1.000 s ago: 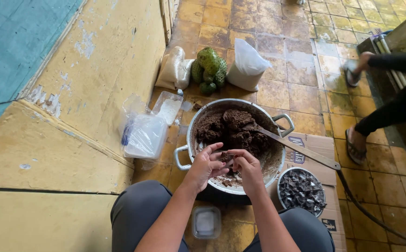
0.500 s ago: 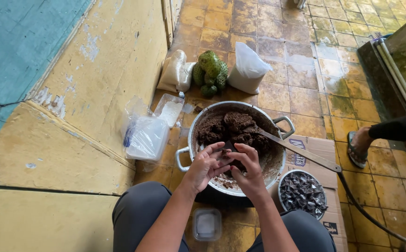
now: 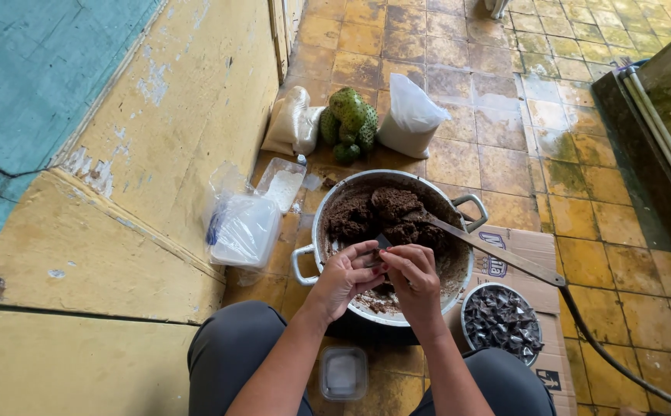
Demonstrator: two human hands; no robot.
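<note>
A big metal pot (image 3: 309,233) with two handles stands on the tiled floor in front of my knees, holding a dark brown lumpy mass (image 3: 381,216). My left hand (image 3: 344,275) and my right hand (image 3: 411,278) meet over the pot's near rim, fingertips pinched together on a small dark piece between them. A long wooden spatula (image 3: 497,252) leans in the pot, its handle pointing right. To the right sits a small bowl (image 3: 502,318) filled with several dark wrapped pieces.
A yellow and teal wall runs along the left. Clear plastic bags (image 3: 244,227) and a tray (image 3: 281,186) lie by it. Beyond the pot are green spiky fruit (image 3: 349,122) and two white sacks (image 3: 409,115). Cardboard (image 3: 537,245) lies under the bowl; a small lidded container (image 3: 342,373) sits between my legs.
The other person's legs and feet at the right have left the view. My hands stay over the pot's near rim, fingers shifting slightly around the small piece.
</note>
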